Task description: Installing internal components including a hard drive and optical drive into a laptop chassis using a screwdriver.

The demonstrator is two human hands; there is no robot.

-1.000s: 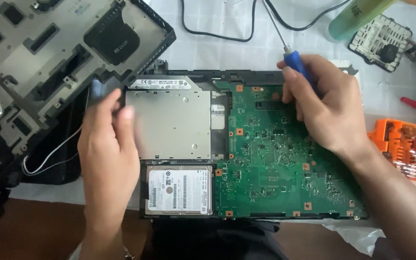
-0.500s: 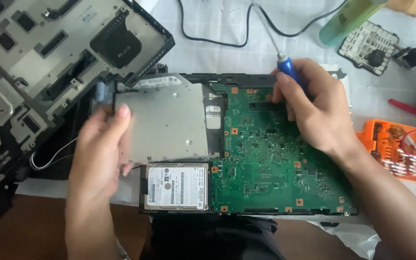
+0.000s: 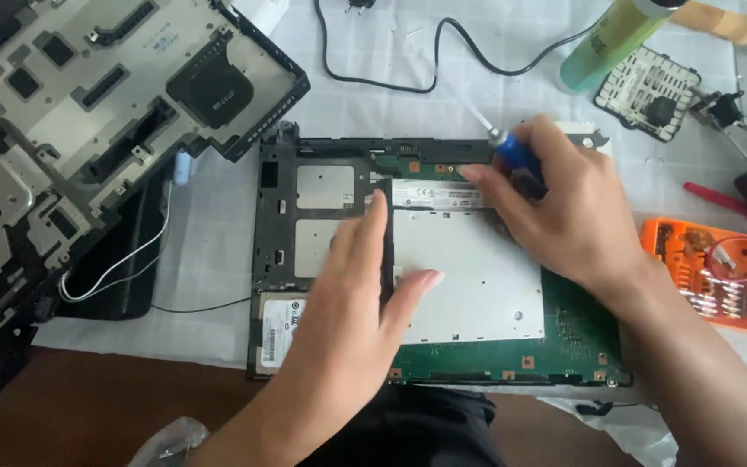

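Observation:
An opened laptop base (image 3: 271, 251) lies on the table with its green circuit board (image 3: 577, 333) showing at the right. A flat silver optical drive (image 3: 477, 277) rests over the board, out of its empty bay (image 3: 323, 216). My left hand (image 3: 356, 303) grips the drive's left edge, thumb on top. My right hand (image 3: 564, 212) touches the drive's far right corner while holding a blue-handled screwdriver (image 3: 512, 151). A hard drive (image 3: 280, 333) sits at the base's front left, partly hidden by my left hand.
The removed black and silver laptop cover (image 3: 88, 112) lies at the left. An orange screwdriver bit case (image 3: 715, 277) stands at the right. A black cable (image 3: 408, 60), a green bottle (image 3: 603, 43) and a small fan (image 3: 650, 91) are at the back.
The silver drive has moved right, out of its bay and onto the circuit board. My left hand followed it right; my right hand came onto its far corner.

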